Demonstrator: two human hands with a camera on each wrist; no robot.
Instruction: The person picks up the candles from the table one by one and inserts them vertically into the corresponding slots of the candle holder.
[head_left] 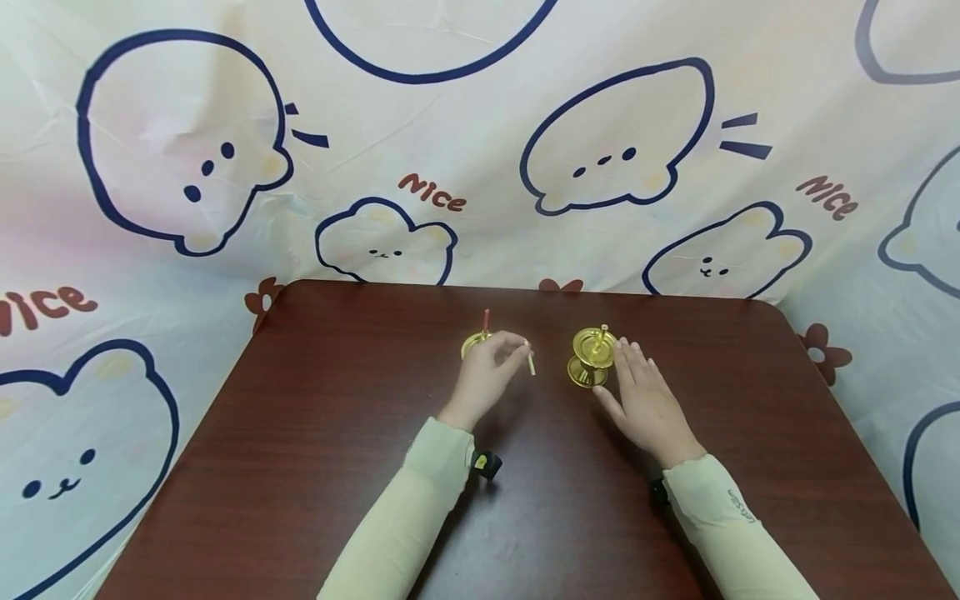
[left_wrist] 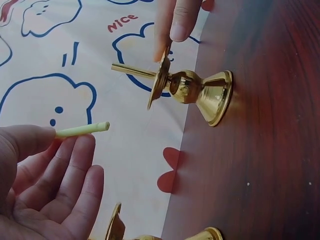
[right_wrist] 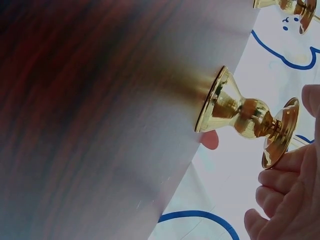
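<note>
Between thumb and fingertips, my left hand [head_left: 487,379] pinches a thin pale yellow-green candle [left_wrist: 82,130], which tilts downward in the head view. A brass candle holder [left_wrist: 186,87] stands upright on the table, to the right of that hand. It has a flared foot, a round bulb, a dish and a narrow tube on top. My right hand [head_left: 651,410] is at the holder's right side, its fingers mostly straight and touching the dish rim. Candle and tube are apart. Behind my left hand, partly hidden, is a second brass candle holder [head_left: 470,342] with a red candle [head_left: 486,320] in it.
The dark brown wooden table [head_left: 360,492] ends at a far edge against a pale cloth backdrop [head_left: 480,125] printed with cartoon animals. Each wrist carries a small black camera [head_left: 487,464].
</note>
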